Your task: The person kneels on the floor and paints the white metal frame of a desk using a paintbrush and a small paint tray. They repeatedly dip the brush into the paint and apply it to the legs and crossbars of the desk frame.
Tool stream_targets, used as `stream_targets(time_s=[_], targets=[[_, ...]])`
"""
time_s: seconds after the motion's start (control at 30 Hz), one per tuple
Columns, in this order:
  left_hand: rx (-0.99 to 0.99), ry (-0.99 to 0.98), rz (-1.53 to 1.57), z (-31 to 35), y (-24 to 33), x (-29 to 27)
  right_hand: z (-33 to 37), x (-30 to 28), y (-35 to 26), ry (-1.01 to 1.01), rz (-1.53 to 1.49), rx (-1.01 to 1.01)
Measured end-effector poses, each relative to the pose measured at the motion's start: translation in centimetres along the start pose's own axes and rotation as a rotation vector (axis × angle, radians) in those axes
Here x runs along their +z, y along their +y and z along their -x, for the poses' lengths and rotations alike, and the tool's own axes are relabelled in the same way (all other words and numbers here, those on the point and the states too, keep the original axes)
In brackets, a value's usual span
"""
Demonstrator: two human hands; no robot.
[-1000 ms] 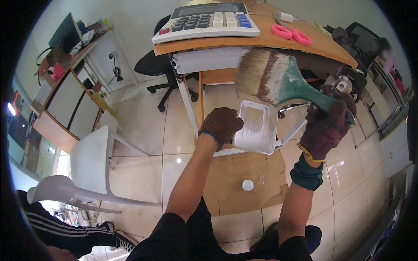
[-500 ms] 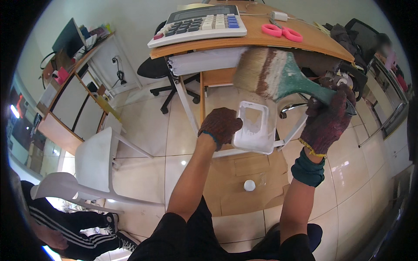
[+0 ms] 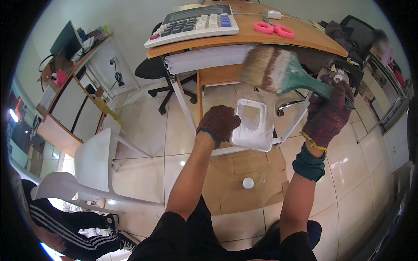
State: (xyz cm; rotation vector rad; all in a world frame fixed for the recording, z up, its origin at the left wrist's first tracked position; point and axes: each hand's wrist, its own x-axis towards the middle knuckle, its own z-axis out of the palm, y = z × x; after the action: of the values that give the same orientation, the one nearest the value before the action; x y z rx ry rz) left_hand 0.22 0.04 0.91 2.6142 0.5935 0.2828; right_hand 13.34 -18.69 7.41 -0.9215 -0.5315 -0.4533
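Observation:
My right hand [image 3: 328,115], in a dark red work glove, is closed around the handle of a wide paintbrush [image 3: 289,74]. The brush has a green, paint-smeared handle, and its bristles point left, close to the desk's front panel [image 3: 200,60], which is white on its left part and dark on its right. In my gloved left hand [image 3: 219,124] is a clear plastic tub [image 3: 251,141], gripped by its left side. White paint coats the inside of the tub, which sits below the bristles. Most of my left fingers are hidden behind it.
On the wooden desktop [image 3: 300,37] lie a large calculator [image 3: 196,25] and pink scissors [image 3: 273,29]. Cardboard [image 3: 235,202] covers the floor below, with a white round lid or cup [image 3: 248,183] on it. A white chair [image 3: 93,161] and a person's legs [image 3: 82,226] are at left.
The brush has shifted slightly right relative to the desk, leaving more of the white panel uncovered. Both hands keep their hold. The whole view has moved a little.

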Motion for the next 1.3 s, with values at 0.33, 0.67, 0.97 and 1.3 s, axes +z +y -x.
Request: stream_targets(time_s=[0.33,0.67,0.97,1.3], targets=[[0.063,0.020,-0.067,0.0,0.4,0.1,2.5,-0.4,0.5,-0.136,-0.274,-0.022],[-0.177,-0.053,0.071,0.4,2.3,-0.3,0.0,-4.5,1.5,-0.034,-0.197,-0.124],[-0.180,-0.056,0.077,0.1,2.8,-0.4,-0.3,-3.1,1.9,-0.140,-0.096,-0.066],[-0.034,0.039,-0.054,0.4,0.2,1.7,-6.7,-10.7,0.1,-0.402,0.144,-0.172]])
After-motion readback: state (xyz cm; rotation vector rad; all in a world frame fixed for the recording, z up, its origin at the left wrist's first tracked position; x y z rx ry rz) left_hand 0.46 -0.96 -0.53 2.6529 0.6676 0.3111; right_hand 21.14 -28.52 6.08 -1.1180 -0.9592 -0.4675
